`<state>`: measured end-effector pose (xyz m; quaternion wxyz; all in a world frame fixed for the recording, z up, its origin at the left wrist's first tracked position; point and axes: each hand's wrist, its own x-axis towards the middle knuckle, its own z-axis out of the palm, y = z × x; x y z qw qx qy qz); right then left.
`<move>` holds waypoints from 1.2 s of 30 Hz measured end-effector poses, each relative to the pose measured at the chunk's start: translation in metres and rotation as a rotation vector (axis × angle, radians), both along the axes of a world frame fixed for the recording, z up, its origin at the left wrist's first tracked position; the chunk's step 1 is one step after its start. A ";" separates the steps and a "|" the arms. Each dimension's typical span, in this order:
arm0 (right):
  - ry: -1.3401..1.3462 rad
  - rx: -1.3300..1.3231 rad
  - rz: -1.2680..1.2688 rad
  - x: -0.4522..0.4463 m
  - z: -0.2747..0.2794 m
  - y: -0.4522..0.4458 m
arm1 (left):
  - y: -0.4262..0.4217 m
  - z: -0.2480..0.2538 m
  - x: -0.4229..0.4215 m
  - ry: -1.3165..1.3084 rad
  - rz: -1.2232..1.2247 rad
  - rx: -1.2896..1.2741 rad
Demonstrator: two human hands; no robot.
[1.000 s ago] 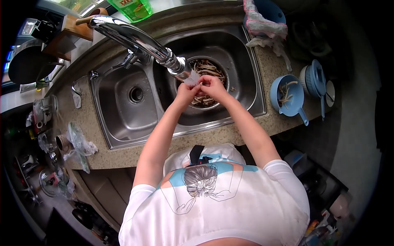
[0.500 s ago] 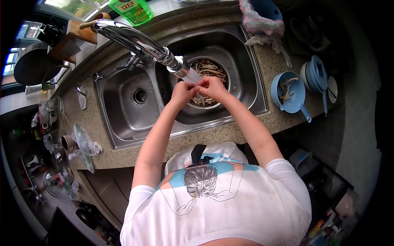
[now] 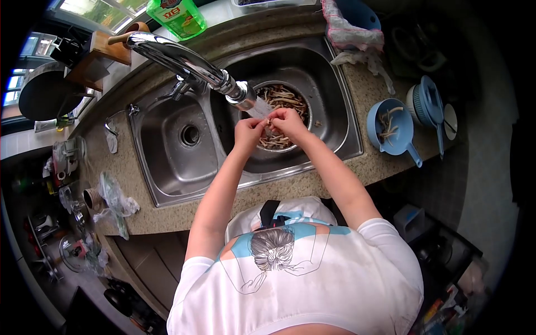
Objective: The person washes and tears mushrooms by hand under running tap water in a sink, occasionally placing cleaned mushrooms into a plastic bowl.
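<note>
Stems (image 3: 286, 98) in bowl (image 3: 310, 111); L hand (image 3: 249, 133) & R hand (image 3: 287, 124) pinch small pc (image 3: 268, 121). Strong tap water (image 3: 259, 107) might knock it loose.

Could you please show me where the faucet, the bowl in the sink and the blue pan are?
Faucet (image 3: 190, 58): head view, on its curved neck.
Bowl (image 3: 310, 115): head view, on its right rim.
Blue pan (image 3: 397, 144): head view, on its bare inside.

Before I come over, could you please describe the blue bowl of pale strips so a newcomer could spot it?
Find the metal sink, then the speckled counter on its right. A round, handled blue bowl sits there. Unlike the blue container beside it, it shows pale strips inside.
</note>
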<state>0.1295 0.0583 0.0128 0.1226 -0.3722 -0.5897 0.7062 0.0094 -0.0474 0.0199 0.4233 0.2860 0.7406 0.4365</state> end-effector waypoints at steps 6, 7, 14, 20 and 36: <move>0.096 -0.368 0.080 0.007 0.019 0.010 | 0.002 0.001 -0.006 -0.244 0.000 0.020; 0.063 -0.348 0.062 0.006 0.020 0.010 | 0.004 0.000 -0.005 -0.200 -0.008 0.016; 0.002 -0.367 0.028 0.004 0.006 0.009 | 0.006 0.004 0.005 0.311 -0.078 -0.012; -0.106 0.064 0.017 0.003 -0.008 0.005 | 0.009 0.013 0.005 -0.060 -0.085 -0.068; -0.914 0.561 0.283 0.113 -0.023 0.016 | 0.033 0.018 -0.014 -0.522 0.137 -0.001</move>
